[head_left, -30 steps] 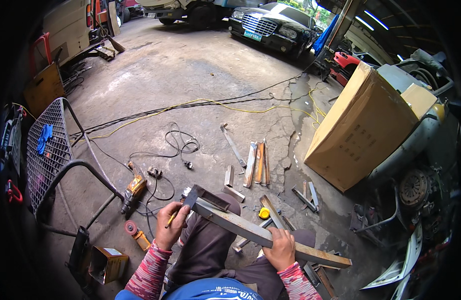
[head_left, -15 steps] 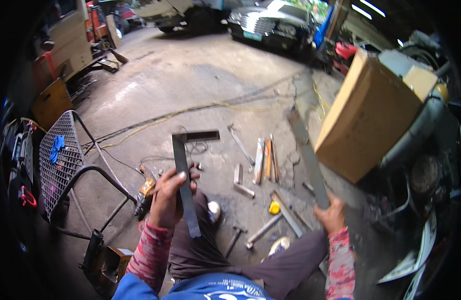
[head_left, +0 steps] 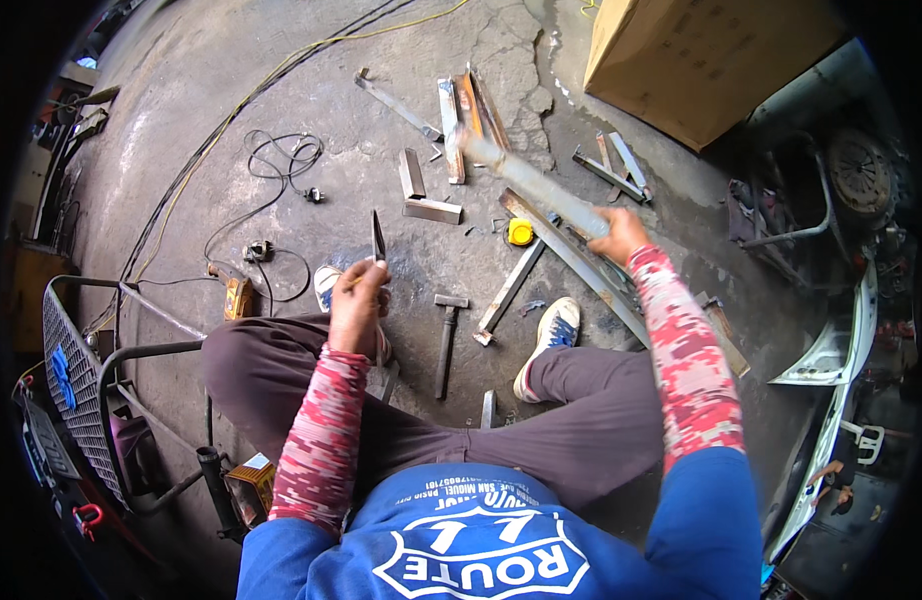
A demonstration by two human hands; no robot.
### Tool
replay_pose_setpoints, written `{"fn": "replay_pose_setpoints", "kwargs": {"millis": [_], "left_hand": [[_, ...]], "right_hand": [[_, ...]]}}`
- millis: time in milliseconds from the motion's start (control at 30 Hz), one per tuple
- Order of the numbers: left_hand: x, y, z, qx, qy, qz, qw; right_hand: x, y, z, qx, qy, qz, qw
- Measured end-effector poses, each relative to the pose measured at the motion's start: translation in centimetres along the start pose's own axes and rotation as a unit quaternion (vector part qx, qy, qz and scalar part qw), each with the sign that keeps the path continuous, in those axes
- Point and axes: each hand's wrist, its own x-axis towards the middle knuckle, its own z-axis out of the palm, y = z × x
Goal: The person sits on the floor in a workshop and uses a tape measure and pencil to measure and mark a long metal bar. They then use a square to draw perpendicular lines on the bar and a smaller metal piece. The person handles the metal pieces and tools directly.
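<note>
My left hand [head_left: 357,308] is closed round an L-shaped metal bracket [head_left: 378,240], now nearly edge-on, so little more than a dark narrow end shows above the fingers. In my right hand [head_left: 618,238] is the near end of a flat grey metal bar [head_left: 541,187], slanting up to the left and slightly blurred. Below that bar lie a long rusty angle iron [head_left: 591,275] and a yellow tape measure [head_left: 520,232]. A hammer [head_left: 447,345] rests on the floor between my feet, beside a shorter metal bar [head_left: 511,290].
Farther off lie an L-shaped metal piece [head_left: 421,195] and several rusty strips [head_left: 451,130]. A yellow power tool [head_left: 238,295] with a cord is by my left knee, near a mesh-backed metal frame [head_left: 76,385]. A large cardboard box [head_left: 701,70] stands at the far right.
The view has tipped down toward the floor. The bracket has turned from broadside to edge-on in my left hand. The bar in my right hand has swung over to the left.
</note>
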Motion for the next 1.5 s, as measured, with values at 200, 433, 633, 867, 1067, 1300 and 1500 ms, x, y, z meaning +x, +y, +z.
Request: {"fn": "replay_pose_setpoints", "kwargs": {"millis": [200,433,633,867,1067,1300,1500], "left_hand": [[3.0,-3.7,1.7,0.149,-0.015,0.013,0.989],[3.3,-3.6,2.1,0.249,0.014,0.011,0.968],[3.5,-3.3,3.3,0.217,0.012,-0.027,0.976],[2.9,-2.7,3.1,0.211,-0.002,-0.025,0.977],[0.8,-2.1,3.1,0.172,0.010,0.024,0.985],[-0.4,-3.4,4.6,0.160,0.006,0.188,0.969],[0.0,-5.6,6.6,0.135,0.017,0.243,0.960]], "right_hand": [[-2.5,3.0,16.0,-0.012,-0.079,0.054,0.995],[-3.5,4.2,23.7,0.013,-0.097,0.093,0.991],[-1.8,6.7,25.1,0.089,-0.105,0.087,0.987],[-1.7,6.1,25.7,0.050,-0.132,0.118,0.983],[-1.2,4.5,21.8,-0.097,-0.076,0.090,0.988],[0.4,-0.4,9.3,-0.070,-0.202,0.070,0.974],[-2.7,-10.5,-5.6,-0.148,-0.189,-0.002,0.971]]}}
